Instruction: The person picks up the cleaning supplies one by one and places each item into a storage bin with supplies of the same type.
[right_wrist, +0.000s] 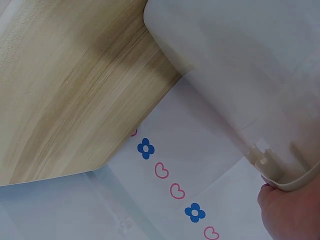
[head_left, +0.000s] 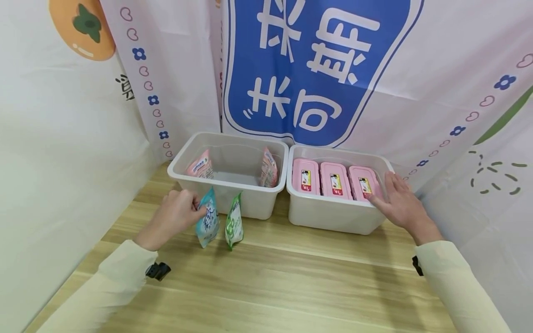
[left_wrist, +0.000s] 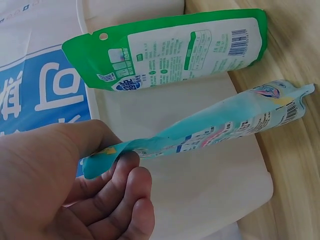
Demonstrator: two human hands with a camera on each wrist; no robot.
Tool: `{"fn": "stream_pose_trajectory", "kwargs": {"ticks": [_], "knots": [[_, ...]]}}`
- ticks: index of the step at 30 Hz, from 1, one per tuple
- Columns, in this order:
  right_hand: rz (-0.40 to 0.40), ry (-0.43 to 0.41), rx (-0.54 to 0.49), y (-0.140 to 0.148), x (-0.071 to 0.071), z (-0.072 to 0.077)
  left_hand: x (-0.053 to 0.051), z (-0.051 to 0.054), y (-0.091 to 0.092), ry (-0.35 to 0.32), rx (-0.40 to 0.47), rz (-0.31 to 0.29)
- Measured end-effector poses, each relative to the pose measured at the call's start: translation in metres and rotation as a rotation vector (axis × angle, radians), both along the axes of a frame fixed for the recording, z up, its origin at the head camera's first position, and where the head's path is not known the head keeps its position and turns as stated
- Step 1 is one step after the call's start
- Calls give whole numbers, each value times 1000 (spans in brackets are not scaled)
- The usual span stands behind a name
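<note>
On the near left of the wooden table (head_left: 291,286), the left hand (head_left: 176,210) pinches the blue pouch (head_left: 209,224) at its top, the pouch's long axis running roughly upright, downward from the fingers, with the green-and-white pouch (head_left: 234,224) just to its right. Both pouches lie nearer this hand, before the left bin (head_left: 256,204); well to the right, the right hand (head_left: 399,203) rests relaxed on the right bin (head_left: 329,217).

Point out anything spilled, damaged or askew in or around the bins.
Nothing looks spilled or damaged. Mildly askew: in the left bin, the left pink pouch leans, untidy next to the even row of pink containers in the right bin.
</note>
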State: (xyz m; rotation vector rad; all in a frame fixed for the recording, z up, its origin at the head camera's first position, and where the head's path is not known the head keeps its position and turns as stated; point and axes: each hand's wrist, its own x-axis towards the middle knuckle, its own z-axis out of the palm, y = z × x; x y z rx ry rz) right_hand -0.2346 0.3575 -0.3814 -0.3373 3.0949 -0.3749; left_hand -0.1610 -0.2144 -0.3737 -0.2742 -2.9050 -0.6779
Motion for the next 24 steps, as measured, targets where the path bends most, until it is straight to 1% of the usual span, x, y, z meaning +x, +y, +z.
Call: {"fn": "stream_pose_trajectory", "kwargs": {"ticks": [5,10,15,21,24], "knots": [[-3,-12,3,0,-1,-2,1,-2,-2,20,20,-9],[-1,-16,3,0,0,-4,2,-2,-7,35,18,-17],[1,-8,2,0,0,-4,3,1,-10,25,12,-21],[-13,-3,-2,-1,1,-2,4,3,-13,29,6,-19],[-15,-6,-1,-1,1,-1,5,5,-15,35,-4,-19]]}}
